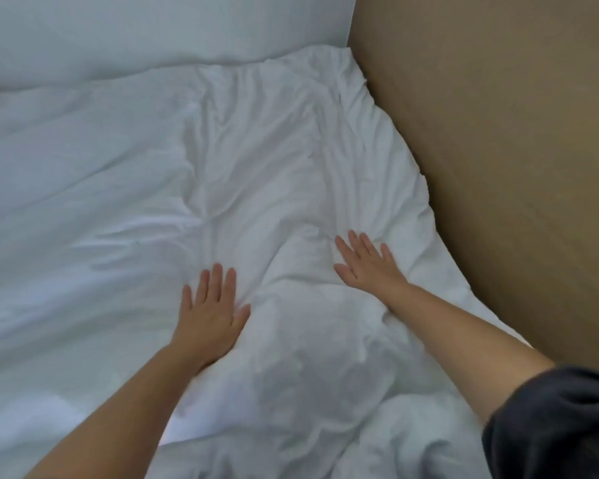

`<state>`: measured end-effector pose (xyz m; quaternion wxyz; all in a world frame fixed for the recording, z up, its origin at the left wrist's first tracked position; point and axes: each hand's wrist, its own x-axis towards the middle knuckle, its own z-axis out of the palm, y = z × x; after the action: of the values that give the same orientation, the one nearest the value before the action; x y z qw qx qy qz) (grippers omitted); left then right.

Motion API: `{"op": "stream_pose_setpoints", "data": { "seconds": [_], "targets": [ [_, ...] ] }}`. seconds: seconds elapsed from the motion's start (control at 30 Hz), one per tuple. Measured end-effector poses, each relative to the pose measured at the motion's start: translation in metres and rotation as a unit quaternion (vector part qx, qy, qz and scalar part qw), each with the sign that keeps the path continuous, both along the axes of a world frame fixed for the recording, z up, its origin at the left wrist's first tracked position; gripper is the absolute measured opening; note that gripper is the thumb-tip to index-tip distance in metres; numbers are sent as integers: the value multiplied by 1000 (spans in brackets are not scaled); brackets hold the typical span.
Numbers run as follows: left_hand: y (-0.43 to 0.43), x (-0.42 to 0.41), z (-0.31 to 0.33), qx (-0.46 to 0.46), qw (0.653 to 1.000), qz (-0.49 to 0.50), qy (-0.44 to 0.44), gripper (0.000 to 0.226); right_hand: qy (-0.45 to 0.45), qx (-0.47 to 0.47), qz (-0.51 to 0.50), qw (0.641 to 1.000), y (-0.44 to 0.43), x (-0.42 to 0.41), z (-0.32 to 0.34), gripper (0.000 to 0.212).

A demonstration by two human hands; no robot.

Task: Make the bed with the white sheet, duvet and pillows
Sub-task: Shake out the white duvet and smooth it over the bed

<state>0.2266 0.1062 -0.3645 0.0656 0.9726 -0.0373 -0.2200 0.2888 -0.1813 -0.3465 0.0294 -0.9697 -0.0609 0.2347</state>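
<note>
Left hand and right hand, fingers straight and spread, press flat on the rumpled duvet, apparently smoothing wrinkles ahead of them

Item: person, two arms in view. Bare left hand and forearm. Bare right hand and forearm; bunched charcoal-grey sleeve above, possibly fleece.
</note>
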Motion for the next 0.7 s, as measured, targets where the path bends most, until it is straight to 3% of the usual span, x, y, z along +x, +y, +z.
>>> {"op": "stream_pose_setpoints", "data": {
  "seconds": [0.17,0.33,0.53,0.6,0.7],
  "targets": [
    [-10,-84,24,8,998,-47,41,63,50,11,-11,999,-8,-140,18,58],
    [-8,-133,27,-21,997,-56,53,71,29,-12,-52,998,-7,-210,18,61],
    [-12,-169,5,70,994,-82,-19,82,33,-86,-72,993,-8,-231,-1,67],
    [-16,-166,6,65,995,-72,-32,82,13,-98,-86,991,-4,-220,-1,66],
    [-21,-198,20,-19,999,-36,-6,77,91,-19,-94,991,7,-223,20,67]
  ]
}}
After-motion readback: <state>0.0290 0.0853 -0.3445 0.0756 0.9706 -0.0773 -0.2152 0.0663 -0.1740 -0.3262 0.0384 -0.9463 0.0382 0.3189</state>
